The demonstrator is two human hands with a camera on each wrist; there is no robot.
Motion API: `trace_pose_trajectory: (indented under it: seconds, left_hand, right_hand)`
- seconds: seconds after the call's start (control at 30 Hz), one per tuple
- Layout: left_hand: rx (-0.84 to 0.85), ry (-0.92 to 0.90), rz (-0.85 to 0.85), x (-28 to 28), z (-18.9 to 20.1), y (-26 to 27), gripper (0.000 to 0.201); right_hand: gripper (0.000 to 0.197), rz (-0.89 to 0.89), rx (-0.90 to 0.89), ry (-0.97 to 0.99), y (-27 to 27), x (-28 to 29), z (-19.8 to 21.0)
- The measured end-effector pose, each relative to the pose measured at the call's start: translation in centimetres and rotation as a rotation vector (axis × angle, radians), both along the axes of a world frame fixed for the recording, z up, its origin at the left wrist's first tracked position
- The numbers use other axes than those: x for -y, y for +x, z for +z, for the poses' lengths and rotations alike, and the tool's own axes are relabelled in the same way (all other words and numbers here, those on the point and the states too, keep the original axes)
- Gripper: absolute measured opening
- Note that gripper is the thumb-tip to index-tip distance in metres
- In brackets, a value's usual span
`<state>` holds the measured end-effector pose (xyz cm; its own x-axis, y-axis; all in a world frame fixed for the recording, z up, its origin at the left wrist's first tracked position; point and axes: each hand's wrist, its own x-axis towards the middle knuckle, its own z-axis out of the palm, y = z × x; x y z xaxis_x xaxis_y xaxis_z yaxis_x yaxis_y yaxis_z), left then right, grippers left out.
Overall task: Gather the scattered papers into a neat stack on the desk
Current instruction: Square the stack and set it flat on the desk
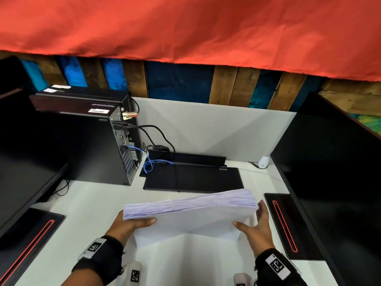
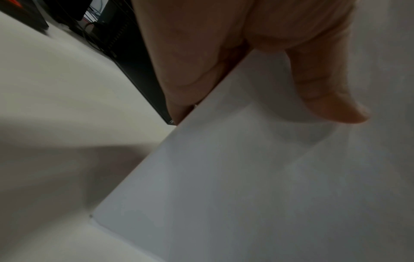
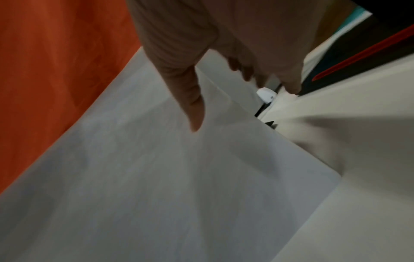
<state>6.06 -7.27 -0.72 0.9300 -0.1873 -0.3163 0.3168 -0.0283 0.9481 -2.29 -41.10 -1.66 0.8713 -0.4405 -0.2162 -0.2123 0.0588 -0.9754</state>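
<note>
The thick stack of white paper sheets [image 1: 189,215] is held between the two hands, stood on its lower long edge on the white worktop [image 1: 86,205] and tilted back, so that its upper edge fans slightly. The left hand [image 1: 132,223] is clamped on the stack's left end: the thumb [image 2: 331,99] is laid across the near sheet while the other fingers are tucked behind. The right hand [image 1: 257,226] is kept open against the right end, the thumb [image 3: 195,109] spread flat on the near sheet and the straight fingers set along the side edge; no curl round the paper is seen there.

No loose sheets are seen on the worktop around either hand, so the gathering appears done. What seems left is the squaring: the upper edge is not yet flush, and the stack is not yet laid flat. It is judged that the sheets will be tapped level and lowered onto the clear patch in front of the hands, short of the flat black panel [image 1: 193,179] beyond them and between the two black monitor bases with red stripes [image 1: 288,221] outside each hand
</note>
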Motion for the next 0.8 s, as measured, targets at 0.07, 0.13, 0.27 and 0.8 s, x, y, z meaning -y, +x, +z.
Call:
trace_pose_trajectory:
  seconds: [0.07, 0.13, 0.27, 0.8]
  left_hand:
    - [0.021, -0.005, -0.005, 0.0, 0.1, -0.1, 0.080]
    - [0.028, -0.012, 0.002, 0.0, 0.2, -0.1, 0.080]
    - [0.047, -0.008, 0.000, -0.2, 0.1, -0.1, 0.080]
    - [0.010, -0.027, 0.302, 1.2, -2.6, -1.9, 0.082]
  right_hand:
    - [0.092, 0.095, -0.019, 0.020, 0.2, 0.0, 0.1]
    - [0.089, 0.097, -0.022, -0.006, 0.2, 0.0, 0.1]
    - [0.088, 0.095, -0.035, -0.026, 0.5, 0.1, 0.4]
    - [0.033, 0.064, -0.008, -0.015, 1.3, -0.4, -1.1]
